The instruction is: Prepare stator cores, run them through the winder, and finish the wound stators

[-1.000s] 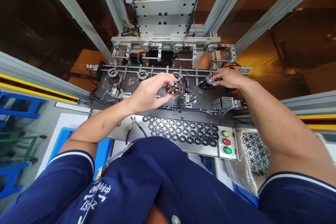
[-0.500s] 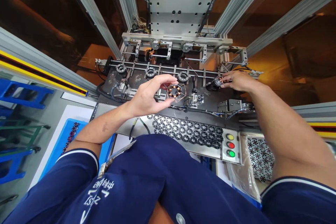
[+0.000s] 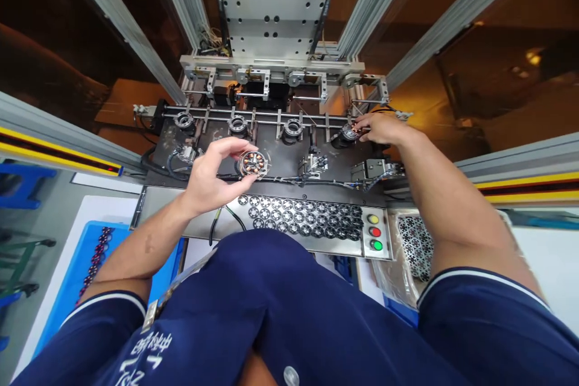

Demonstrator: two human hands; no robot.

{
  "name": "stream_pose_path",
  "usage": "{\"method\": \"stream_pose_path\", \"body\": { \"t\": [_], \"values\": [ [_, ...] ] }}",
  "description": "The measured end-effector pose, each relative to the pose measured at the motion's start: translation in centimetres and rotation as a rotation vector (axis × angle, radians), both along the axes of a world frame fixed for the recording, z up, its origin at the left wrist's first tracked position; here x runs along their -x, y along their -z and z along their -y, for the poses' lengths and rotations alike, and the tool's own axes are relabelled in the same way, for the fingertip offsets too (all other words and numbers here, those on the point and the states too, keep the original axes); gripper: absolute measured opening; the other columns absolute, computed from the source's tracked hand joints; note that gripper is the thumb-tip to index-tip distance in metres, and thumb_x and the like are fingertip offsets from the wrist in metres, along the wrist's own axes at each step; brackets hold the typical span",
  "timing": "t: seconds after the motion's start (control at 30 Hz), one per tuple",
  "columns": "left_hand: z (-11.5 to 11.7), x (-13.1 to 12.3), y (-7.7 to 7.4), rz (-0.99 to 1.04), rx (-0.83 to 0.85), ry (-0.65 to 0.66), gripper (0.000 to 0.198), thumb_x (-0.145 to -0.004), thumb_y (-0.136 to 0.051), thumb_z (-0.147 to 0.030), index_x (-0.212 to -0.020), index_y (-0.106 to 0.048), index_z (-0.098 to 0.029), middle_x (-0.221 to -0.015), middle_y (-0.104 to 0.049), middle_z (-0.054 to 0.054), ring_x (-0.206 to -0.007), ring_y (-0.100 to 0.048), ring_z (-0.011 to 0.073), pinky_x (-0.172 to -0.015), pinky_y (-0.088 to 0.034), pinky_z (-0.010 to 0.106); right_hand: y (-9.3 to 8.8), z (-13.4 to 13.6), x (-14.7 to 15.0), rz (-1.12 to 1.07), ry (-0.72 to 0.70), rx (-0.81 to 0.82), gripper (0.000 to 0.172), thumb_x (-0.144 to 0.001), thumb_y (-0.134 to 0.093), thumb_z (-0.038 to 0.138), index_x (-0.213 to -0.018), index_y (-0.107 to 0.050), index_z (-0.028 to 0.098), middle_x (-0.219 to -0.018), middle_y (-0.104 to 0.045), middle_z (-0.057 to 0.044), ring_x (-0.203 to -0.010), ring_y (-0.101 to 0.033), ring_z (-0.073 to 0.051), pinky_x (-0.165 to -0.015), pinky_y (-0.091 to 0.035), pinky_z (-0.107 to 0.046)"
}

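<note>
My left hand (image 3: 217,175) is closed, thumb and fingers pinching the rim of a wound motor stator (image 3: 254,163) with copper coils and loose wire ends. It holds the stator above the machine's dark plate, in front of the second round fixture (image 3: 238,125) from the left. My right hand (image 3: 382,128) reaches to the rightmost round fixture (image 3: 346,137). Its fingers are closed at the edge of another copper-wound stator (image 3: 355,129) on top of that fixture; the fingertips partly cover it. The leftmost fixture (image 3: 183,121) and third fixture (image 3: 293,129) show open rings without copper coils.
Rows of black-and-silver cores (image 3: 301,217) lie on the metal front ledge, beside yellow, red and green buttons (image 3: 375,232). Cutters with dark handles (image 3: 226,217) lie at left. A bagged box of cores (image 3: 415,247) stands right, a blue tray (image 3: 67,289) left. Clamp arms (image 3: 266,81) overhang the fixtures.
The view has shifted, so the machine appears farther left. My left hand has moved the stator left, away from the third fixture. My right hand stays at the rightmost fixture.
</note>
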State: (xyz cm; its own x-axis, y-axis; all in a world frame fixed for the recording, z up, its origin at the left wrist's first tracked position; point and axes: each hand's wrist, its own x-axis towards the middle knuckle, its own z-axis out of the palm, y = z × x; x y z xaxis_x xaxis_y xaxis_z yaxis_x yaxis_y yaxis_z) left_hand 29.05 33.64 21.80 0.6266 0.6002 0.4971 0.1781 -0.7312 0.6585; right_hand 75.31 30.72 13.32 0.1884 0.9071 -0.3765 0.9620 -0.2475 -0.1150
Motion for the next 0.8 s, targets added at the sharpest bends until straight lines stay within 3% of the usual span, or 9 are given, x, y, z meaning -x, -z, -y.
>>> {"method": "stream_pose_path", "body": {
  "t": [0.1,0.2,0.27,0.37,0.47,0.53,0.63,0.73,0.8],
  "values": [
    [0.9,2.5,1.3,0.045,0.042,-0.078,0.054,-0.077,-0.073,-0.027,-0.123,-0.044,-0.028,-0.110,-0.070,0.005,-0.103,-0.073,0.0222,-0.085,-0.065,0.042,-1.1,0.3,0.7,0.008,0.023,-0.057,0.015,-0.088,-0.069,0.015,-0.103,-0.070,0.012,-0.130,-0.065,-0.012,-0.121,-0.060,-0.024,-0.107,-0.049,-0.044],
    [2.2,6.6,3.8,0.072,0.110,-0.250,0.058,-0.075,-0.075,-0.027,-0.124,-0.044,-0.027,-0.106,-0.071,0.005,-0.098,-0.073,0.0207,-0.083,-0.063,0.039,-3.2,1.5,3.1,0.014,0.008,-0.172,0.012,-0.087,-0.064,0.008,-0.096,-0.071,0.012,-0.126,-0.066,-0.020,-0.122,-0.060,-0.027,-0.107,-0.047,-0.038],
    [3.2,10.1,6.1,0.039,0.162,-0.440,0.059,-0.073,-0.076,-0.029,-0.123,-0.045,-0.025,-0.104,-0.071,0.005,-0.095,-0.072,0.0202,-0.083,-0.062,0.038,-4.6,2.8,6.4,-0.001,-0.043,-0.285,0.016,-0.091,-0.059,0.014,-0.103,-0.069,0.013,-0.134,-0.060,-0.022,-0.130,-0.055,-0.030,-0.111,-0.044,-0.041],
    [4.9,15.4,10.2,-0.074,0.253,-0.725,0.057,-0.072,-0.076,-0.033,-0.120,-0.047,-0.022,-0.100,-0.070,0.005,-0.092,-0.070,0.0199,-0.084,-0.060,0.038,-5.4,4.4,14.4,-0.191,-0.222,-0.510,0.018,-0.096,-0.055,0.029,-0.107,-0.067,0.021,-0.134,-0.060,-0.016,-0.126,-0.057,-0.029,-0.110,-0.046,-0.044],
    [6.7,19.4,13.7,-0.233,0.344,-0.881,0.052,-0.074,-0.074,-0.033,-0.118,-0.049,-0.021,-0.099,-0.070,0.005,-0.094,-0.069,0.0205,-0.086,-0.059,0.038,-3.4,5.3,25.2,-0.475,-0.535,-0.469,0.021,-0.097,-0.051,0.032,-0.108,-0.068,0.025,-0.124,-0.063,-0.013,-0.118,-0.060,-0.028,-0.102,-0.050,-0.045],
    [7.7,20.8,15.4,-0.307,0.377,-0.912,0.049,-0.076,-0.073,-0.031,-0.118,-0.051,-0.021,-0.101,-0.071,0.006,-0.097,-0.069,0.0217,-0.089,-0.057,0.039,-0.6,5.3,32.8,-0.477,-0.726,-0.262,0.028,-0.097,-0.045,0.024,-0.110,-0.070,0.027,-0.124,-0.064,-0.011,-0.116,-0.060,-0.027,-0.098,-0.051,-0.045],
    [8.3,21.2,17.1,-0.354,0.389,-0.902,0.044,-0.078,-0.073,-0.030,-0.118,-0.055,-0.022,-0.108,-0.072,0.007,-0.104,-0.068,0.0237,-0.095,-0.055,0.040,4.0,4.4,42.4,-0.461,-0.840,-0.185,0.030,-0.096,-0.044,0.018,-0.102,-0.072,0.025,-0.118,-0.067,-0.010,-0.110,-0.059,-0.027,-0.095,-0.050,-0.043],
    [8.0,20.7,17.9,-0.366,0.387,-0.879,0.043,-0.082,-0.071,-0.031,-0.121,-0.056,-0.021,-0.116,-0.072,0.009,-0.109,-0.067,0.0240,-0.098,-0.053,0.039,6.9,3.3,47.7,-0.422,-0.846,-0.192,0.035,-0.095,-0.040,0.014,-0.105,-0.072,0.022,-0.118,-0.066,-0.014,-0.110,-0.056,-0.031,-0.093,-0.047,-0.048],
    [7.8,20.4,18.3,-0.359,0.384,-0.878,0.043,-0.083,-0.070,-0.029,-0.123,-0.056,-0.020,-0.119,-0.072,0.009,-0.110,-0.066,0.0241,-0.099,-0.052,0.040,7.3,3.0,48.3,-0.408,-0.825,-0.216,0.038,-0.095,-0.038,0.015,-0.114,-0.070,0.023,-0.125,-0.064,-0.014,-0.115,-0.052,-0.033,-0.095,-0.045,-0.050]
  ]
}}
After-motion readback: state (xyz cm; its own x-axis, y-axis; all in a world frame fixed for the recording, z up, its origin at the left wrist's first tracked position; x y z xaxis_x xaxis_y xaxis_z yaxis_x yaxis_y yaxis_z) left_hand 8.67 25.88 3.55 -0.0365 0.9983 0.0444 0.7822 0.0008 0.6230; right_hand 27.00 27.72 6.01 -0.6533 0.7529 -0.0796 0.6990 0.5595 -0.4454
